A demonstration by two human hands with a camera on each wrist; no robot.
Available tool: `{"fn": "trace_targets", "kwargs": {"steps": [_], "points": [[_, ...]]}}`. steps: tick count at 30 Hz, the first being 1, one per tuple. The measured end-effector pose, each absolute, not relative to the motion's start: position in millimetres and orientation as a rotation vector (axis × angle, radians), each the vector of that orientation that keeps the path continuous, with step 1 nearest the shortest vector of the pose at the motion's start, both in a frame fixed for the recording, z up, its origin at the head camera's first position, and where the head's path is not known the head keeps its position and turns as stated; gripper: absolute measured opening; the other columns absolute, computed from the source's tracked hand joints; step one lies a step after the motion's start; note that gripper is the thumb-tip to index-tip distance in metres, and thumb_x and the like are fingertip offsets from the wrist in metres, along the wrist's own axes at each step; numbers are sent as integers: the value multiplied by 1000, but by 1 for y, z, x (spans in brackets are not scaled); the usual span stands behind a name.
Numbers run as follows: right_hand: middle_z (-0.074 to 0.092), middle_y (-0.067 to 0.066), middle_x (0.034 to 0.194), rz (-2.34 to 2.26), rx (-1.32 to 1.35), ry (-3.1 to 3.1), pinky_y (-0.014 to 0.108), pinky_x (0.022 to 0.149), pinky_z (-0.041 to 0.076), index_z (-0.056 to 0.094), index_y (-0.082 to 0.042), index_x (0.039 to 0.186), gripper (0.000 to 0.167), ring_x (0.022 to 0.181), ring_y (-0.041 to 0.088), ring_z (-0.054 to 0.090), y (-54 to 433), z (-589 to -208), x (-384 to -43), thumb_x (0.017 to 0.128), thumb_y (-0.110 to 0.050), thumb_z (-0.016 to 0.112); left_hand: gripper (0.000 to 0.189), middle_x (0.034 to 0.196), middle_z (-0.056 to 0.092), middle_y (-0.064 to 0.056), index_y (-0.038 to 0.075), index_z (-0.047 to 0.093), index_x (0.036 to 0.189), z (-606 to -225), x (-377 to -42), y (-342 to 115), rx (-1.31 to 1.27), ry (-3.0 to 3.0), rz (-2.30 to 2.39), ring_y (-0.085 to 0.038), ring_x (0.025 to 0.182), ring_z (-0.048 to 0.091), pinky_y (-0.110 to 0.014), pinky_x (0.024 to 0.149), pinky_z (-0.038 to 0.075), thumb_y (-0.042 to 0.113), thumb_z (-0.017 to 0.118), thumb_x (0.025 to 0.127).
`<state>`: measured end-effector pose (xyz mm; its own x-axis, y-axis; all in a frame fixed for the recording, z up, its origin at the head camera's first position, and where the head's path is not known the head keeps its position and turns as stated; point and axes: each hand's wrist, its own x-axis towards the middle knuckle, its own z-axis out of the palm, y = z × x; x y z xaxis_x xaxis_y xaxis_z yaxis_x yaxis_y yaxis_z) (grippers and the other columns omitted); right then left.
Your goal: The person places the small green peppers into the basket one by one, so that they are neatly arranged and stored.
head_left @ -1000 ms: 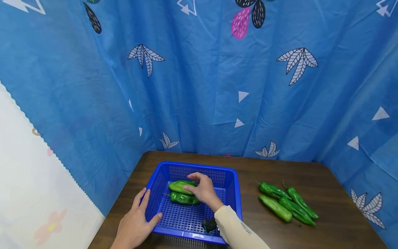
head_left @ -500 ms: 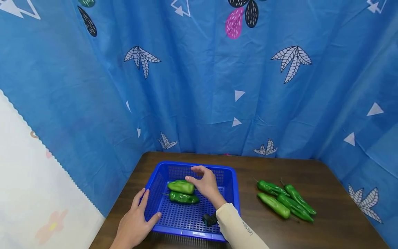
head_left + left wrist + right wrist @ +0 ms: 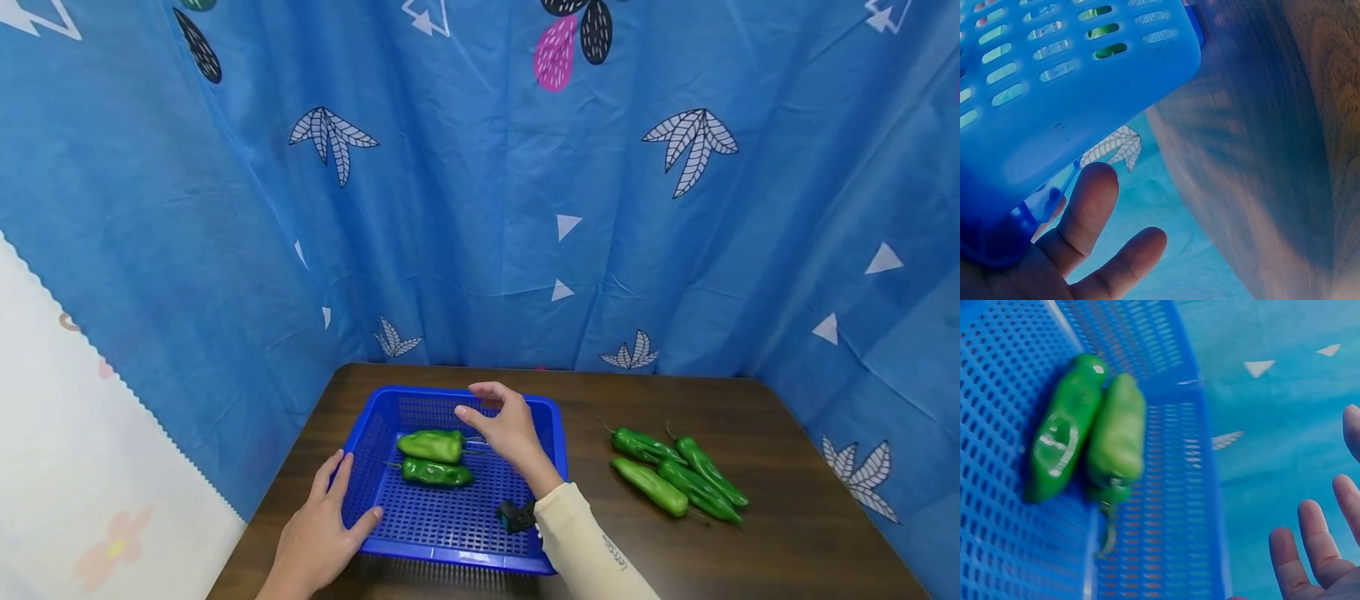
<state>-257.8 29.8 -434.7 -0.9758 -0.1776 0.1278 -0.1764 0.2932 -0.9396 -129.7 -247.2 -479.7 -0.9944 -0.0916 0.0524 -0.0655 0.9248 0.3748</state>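
A blue plastic mesh basket (image 3: 450, 553) stands on the table. Inside, a glossy dark green pepper (image 3: 437, 473) lies in front of a light green pepper (image 3: 431, 447); a little of another green pepper shows under the light one in the right wrist view. My right hand (image 3: 506, 425) hovers over the basket's back right part, fingers apart and holding nothing, to the right of these peppers. At the left rim, my left hand (image 3: 318, 529) rests with its fingers along the outside and its thumb at the front left corner. Its fingers look straight in the left wrist view.
To the basket's right, several green peppers lie on the brown wooden table (image 3: 600, 542), among them a light green one (image 3: 652, 485). A patterned blue curtain (image 3: 450, 208) hangs behind the table. A small black device (image 3: 516, 517) sits under the right wrist.
My right hand has drawn back from the light green pepper, up and to the right, with its fingers off it. The left hand stays at the rim. The head view has shifted slightly.
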Motion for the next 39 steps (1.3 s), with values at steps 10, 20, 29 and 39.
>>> {"fn": "trace_targets", "kwargs": {"steps": [10,20,29,39], "points": [[66,-1,131,-1873,-355,2592,53,101,48,68,-27,123,43,125,28,59,57,-406,-257,84,-42,80,99,165,18,-12,9,27,159,-478,-130,-247,139,-3046,-613,-35,99,71,-36,53,48,65,64,87],[65,1,133,-1899,-316,2693,52,106,44,65,-23,128,48,129,28,56,96,-395,-250,86,-43,78,99,165,18,-11,9,26,160,-481,-130,-248,131,-3033,-616,-33,96,71,-36,52,46,65,65,87],[65,6,135,-1877,-234,2849,56,109,39,64,-19,131,51,130,26,56,137,-392,-248,87,-42,77,100,165,18,-10,9,26,160,-480,-129,-249,138,-3033,-609,-33,96,71,-35,51,45,66,65,87],[63,7,137,-1863,-96,2898,54,109,36,64,-15,132,54,132,27,54,167,-402,-243,87,-42,77,99,166,17,-10,10,25,160,-481,-130,-249,126,-3027,-630,-31,93,72,-34,50,45,65,65,87]]}}
